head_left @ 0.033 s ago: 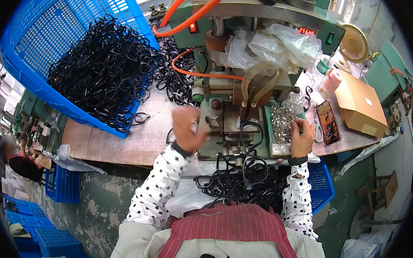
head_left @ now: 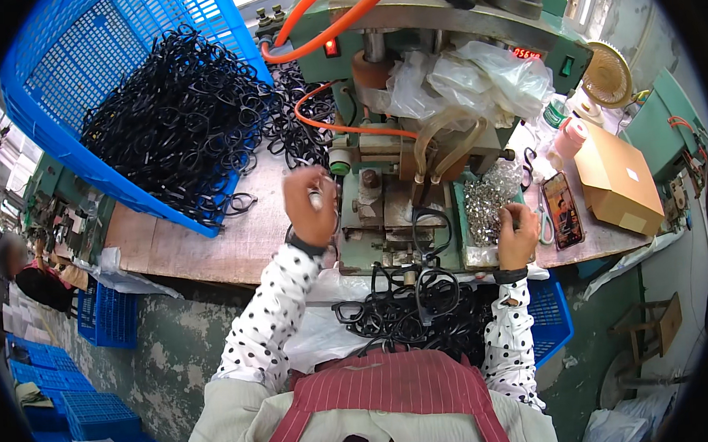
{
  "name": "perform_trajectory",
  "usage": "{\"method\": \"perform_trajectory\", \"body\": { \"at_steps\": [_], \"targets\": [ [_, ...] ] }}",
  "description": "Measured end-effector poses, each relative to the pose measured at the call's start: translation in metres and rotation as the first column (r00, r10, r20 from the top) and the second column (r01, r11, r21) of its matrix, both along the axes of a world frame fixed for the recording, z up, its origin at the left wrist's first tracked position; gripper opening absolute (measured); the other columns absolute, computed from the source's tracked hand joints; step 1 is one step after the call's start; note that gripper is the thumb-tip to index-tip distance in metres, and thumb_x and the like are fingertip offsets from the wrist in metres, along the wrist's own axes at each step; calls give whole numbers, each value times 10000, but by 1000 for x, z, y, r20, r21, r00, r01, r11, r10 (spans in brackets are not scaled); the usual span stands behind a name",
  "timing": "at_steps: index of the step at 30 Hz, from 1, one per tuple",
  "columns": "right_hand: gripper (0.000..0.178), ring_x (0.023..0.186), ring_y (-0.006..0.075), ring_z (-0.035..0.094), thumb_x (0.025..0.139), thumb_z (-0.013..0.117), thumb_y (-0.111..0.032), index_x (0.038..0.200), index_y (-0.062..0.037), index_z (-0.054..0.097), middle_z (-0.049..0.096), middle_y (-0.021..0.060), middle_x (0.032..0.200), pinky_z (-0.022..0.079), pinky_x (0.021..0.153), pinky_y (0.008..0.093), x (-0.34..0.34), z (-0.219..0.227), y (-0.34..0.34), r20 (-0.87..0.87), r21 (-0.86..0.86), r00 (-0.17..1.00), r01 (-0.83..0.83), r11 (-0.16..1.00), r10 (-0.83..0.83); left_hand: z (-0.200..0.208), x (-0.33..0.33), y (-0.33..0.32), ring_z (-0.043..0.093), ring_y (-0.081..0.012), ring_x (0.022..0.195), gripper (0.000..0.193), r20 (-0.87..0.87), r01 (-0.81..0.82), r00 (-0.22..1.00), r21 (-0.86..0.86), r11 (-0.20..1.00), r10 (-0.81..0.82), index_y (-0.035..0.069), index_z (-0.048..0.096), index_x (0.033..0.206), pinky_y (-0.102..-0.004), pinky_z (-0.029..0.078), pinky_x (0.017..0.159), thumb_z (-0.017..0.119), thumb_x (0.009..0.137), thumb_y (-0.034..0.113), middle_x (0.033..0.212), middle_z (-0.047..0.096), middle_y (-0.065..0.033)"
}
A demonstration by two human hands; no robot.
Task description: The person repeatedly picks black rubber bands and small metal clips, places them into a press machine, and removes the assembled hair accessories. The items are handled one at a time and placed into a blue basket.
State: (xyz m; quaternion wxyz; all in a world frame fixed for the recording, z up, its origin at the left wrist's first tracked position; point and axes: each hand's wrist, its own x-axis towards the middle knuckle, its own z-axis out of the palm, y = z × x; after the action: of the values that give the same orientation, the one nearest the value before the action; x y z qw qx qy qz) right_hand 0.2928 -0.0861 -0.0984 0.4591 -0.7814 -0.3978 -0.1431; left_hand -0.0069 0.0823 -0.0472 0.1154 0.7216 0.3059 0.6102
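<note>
Head view, right hand (head_left: 518, 239) by metal bits (head_left: 483, 202), red digits (head_left: 527, 53), carton label (head_left: 632, 175)

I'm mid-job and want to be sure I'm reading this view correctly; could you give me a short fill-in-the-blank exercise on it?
1. The left hand is ____ from the small metal parts than the right hand is.
2. The large plastic crate heaped with black eyeglass frames is coloured ____.
3. The sleeves are white with ____ dots.
4. The smartphone beside the cardboard box lies to the ____ of the right hand.

Missing words: farther; blue; black; right.
</note>
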Motion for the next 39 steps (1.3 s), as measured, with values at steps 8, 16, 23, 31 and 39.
{"method": "perform_trajectory", "body": {
  "at_steps": [8,16,23,31,39],
  "targets": [
    [136,834,239,582,752,743,-46,884,-77,726,656,73,801,457,789,345,-2,2,1,-20,128,998,-52,990,55,-95,-22,138,619,-338,964,438,-466,-453,874,-680,576,138,23,675,808,-407,492,831,723,746,454,826,659,-156],
    [142,860,225,588,748,719,-29,870,-100,733,693,45,841,446,816,336,-3,8,0,113,56,991,-84,995,78,-51,-15,77,600,-166,717,210,165,-21,980,-462,886,109,12,599,993,-284,490,618,541,968,213,840,596,-83],
    [166,823,181,635,794,681,-22,938,-67,751,704,75,876,486,743,280,-44,51,13,-323,193,874,-315,929,363,21,-13,-49,586,-183,722,215,2,7,1000,-107,994,-7,22,588,1092,-315,464,721,555,881,34,854,622,-61],
    [352,750,63,595,755,729,-46,1083,1,611,689,57,895,385,614,203,-108,106,17,-584,404,542,-452,796,604,47,29,-89,626,-231,879,566,-375,473,852,252,844,-365,76,607,1213,-437,437,900,682,653,36,999,652,-33],
    [456,725,68,593,737,754,-41,1127,7,522,676,83,875,397,571,195,-113,110,30,-595,358,568,-445,821,568,32,36,-85,598,-244,823,498,-433,593,786,325,737,-441,46,605,1205,-427,487,858,686,715,76,980,638,-65]
  ]
}}
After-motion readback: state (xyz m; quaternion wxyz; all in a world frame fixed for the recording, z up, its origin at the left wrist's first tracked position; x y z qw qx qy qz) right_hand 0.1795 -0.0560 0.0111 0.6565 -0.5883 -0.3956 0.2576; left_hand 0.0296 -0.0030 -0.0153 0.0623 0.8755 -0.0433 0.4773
